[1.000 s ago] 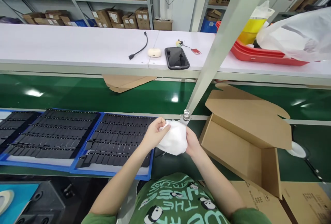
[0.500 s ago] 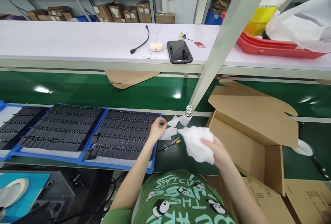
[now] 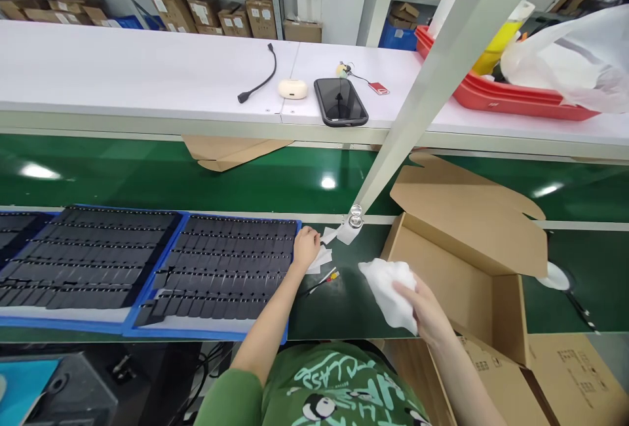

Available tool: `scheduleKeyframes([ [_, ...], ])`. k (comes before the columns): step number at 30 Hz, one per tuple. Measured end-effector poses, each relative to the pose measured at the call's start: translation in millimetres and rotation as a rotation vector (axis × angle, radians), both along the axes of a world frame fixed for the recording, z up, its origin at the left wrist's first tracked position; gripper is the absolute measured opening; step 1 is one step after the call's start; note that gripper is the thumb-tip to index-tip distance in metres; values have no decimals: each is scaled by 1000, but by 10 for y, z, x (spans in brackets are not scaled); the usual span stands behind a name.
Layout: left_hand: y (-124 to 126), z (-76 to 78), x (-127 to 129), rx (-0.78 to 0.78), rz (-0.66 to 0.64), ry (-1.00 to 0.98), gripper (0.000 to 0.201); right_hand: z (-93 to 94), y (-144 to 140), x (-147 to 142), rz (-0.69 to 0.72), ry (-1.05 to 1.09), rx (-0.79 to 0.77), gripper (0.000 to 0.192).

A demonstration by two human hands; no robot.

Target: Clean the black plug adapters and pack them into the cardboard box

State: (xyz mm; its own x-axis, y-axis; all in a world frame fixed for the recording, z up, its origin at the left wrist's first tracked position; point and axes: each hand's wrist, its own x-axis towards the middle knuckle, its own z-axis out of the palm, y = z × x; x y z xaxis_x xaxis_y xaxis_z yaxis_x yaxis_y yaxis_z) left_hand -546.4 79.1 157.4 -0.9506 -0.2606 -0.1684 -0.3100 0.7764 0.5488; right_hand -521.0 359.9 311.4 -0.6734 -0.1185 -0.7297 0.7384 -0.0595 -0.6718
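Wad (image 3: pixel 388 291) of white soft material sits in your right hand (image 3: pixel 425 311), beside the open carton's (image 3: pixel 472 282) near wall. Going left to right: blue tray (image 3: pixel 206 331) of black parts on the green counter (image 3: pixel 147 174); your left hand (image 3: pixel 305 247) at its right edge, fingers curled on white paper scraps (image 3: pixel 322 257); then your right-hand fingers clamped on the wad.

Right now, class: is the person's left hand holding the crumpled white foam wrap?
No: the right hand grips the crumpled white foam wrap; the left hand rests by the blue tray.
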Motion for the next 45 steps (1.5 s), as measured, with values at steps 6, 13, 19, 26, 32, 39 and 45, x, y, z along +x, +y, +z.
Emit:
scheduleKeyframes([
  [6,-98,260,132,44,-34,51,16,-261,-683,-343,49,122,-48,73],
  [13,361,-338,-363,-33,-14,-237,30,-92,-477,-234,59,145,28,80],
  [19,336,-149,-443,-47,-52,-152,24,-152,-113,-24,63,102,78,78],
  [26,-163,359,-221,-15,63,-81,18,-455,-448,-131,135,126,83,78],
  [32,-720,881,772,126,294,63,32,-803,-1401,-486,291,296,137,46],
  [39,-809,1000,1582,222,481,35,48,-1463,-1924,-1039,539,429,664,37],
  [45,-715,934,1703,244,520,55,47,-1816,-2003,-1213,743,479,1036,41],
])
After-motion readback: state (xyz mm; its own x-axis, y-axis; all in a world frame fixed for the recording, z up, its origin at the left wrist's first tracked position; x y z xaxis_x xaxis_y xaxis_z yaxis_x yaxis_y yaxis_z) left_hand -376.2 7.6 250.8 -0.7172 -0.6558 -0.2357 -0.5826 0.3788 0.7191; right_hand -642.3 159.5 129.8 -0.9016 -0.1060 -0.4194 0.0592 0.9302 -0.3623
